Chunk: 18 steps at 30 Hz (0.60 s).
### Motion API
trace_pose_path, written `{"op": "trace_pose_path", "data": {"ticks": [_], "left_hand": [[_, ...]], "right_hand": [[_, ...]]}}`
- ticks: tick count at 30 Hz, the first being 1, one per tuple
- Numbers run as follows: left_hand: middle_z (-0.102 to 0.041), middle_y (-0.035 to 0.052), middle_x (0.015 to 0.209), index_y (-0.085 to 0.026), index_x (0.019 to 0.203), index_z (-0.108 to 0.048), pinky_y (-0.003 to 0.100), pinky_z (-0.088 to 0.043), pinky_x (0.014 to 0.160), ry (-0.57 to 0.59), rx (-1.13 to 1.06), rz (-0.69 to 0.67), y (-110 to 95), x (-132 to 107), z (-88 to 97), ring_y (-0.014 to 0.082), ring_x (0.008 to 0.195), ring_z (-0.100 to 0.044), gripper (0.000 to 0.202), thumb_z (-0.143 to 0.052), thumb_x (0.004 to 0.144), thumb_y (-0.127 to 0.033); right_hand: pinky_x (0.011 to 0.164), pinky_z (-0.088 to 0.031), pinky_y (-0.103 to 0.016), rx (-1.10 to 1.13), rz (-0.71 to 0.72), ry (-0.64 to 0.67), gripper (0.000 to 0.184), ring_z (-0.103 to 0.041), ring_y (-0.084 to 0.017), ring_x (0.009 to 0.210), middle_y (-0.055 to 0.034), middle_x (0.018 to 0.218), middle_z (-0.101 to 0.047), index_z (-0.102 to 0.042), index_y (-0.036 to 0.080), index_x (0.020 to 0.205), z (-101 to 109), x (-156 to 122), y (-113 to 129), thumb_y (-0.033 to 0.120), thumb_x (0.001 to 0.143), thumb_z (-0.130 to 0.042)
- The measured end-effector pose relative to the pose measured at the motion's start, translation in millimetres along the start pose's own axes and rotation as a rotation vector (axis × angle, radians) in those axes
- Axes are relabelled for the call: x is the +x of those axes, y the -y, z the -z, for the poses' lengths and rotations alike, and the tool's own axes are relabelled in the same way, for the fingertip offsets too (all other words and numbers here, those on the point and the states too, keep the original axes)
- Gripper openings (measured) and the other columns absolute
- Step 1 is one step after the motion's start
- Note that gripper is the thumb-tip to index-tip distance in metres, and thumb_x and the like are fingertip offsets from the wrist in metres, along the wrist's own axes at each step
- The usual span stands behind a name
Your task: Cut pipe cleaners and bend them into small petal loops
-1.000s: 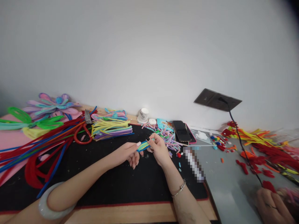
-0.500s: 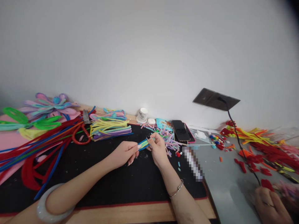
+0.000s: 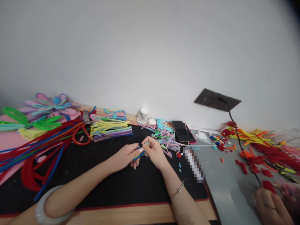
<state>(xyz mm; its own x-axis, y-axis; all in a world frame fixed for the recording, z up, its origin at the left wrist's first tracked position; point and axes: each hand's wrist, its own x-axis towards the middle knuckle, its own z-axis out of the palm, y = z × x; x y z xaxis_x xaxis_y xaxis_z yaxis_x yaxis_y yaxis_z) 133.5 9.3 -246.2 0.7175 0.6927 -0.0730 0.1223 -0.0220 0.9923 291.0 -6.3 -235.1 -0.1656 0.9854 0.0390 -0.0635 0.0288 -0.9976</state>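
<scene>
Both my hands meet over the black mat [image 3: 112, 187], pinching a small bundle of blue and yellow-green pipe cleaners [image 3: 140, 153]. My left hand [image 3: 127, 155] has its thumb and index finger closed on the lower left end, with the other fingers curled beneath. Thumb and fingers of my right hand [image 3: 156, 152] grip the upper right end, and the fingertips of both hands nearly touch. Most of the bundle is covered by my fingers. Close to the right hand lies a pile of short cut pastel pipe cleaner pieces [image 3: 167, 140].
Red-handled scissors [image 3: 82, 137] lie left among long pipe cleaners [image 3: 47, 140], near a yellow and purple bundle [image 3: 111, 128] and a fuzzy flower [image 3: 55, 106]. At the back stand a cup [image 3: 143, 115] and a phone [image 3: 181, 131]. A co-worker's hand [image 3: 269, 204] is at lower right.
My hands have drawn together, the right one moving left toward the left one. The bundle, earlier visible between them, is now mostly covered by fingers.
</scene>
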Motion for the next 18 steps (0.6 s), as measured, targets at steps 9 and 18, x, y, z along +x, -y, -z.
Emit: {"op": "trace_pose_path", "data": {"ticks": [9, 18], "left_hand": [[-0.036, -0.0082, 0.055, -0.017, 0.074, -0.041, 0.017, -0.025, 0.038, 0.016, -0.197, 0.067, 3, 3, -2.1, 0.0036, 0.040, -0.028, 0.037, -0.041, 0.083, -0.053], [-0.035, -0.0088, 0.054, -0.018, 0.075, -0.040, 0.017, -0.025, 0.038, 0.029, -0.225, 0.060, 12, 5, 0.1, 0.0035, 0.040, -0.027, 0.036, -0.041, 0.084, -0.052]], "right_hand": [[0.037, -0.034, -0.017, 0.126, -0.069, -0.006, 0.028, -0.038, -0.006, 0.039, 0.0092, 0.053, -0.047, -0.045, 0.020, 0.088, 2, 3, -8, 0.035, 0.074, -0.065], [0.037, -0.020, -0.017, 0.006, -0.081, 0.086, 0.026, -0.029, -0.004, 0.039, 0.0077, 0.050, -0.040, -0.042, 0.018, 0.065, 3, 0, -6, 0.034, 0.080, -0.055]]}}
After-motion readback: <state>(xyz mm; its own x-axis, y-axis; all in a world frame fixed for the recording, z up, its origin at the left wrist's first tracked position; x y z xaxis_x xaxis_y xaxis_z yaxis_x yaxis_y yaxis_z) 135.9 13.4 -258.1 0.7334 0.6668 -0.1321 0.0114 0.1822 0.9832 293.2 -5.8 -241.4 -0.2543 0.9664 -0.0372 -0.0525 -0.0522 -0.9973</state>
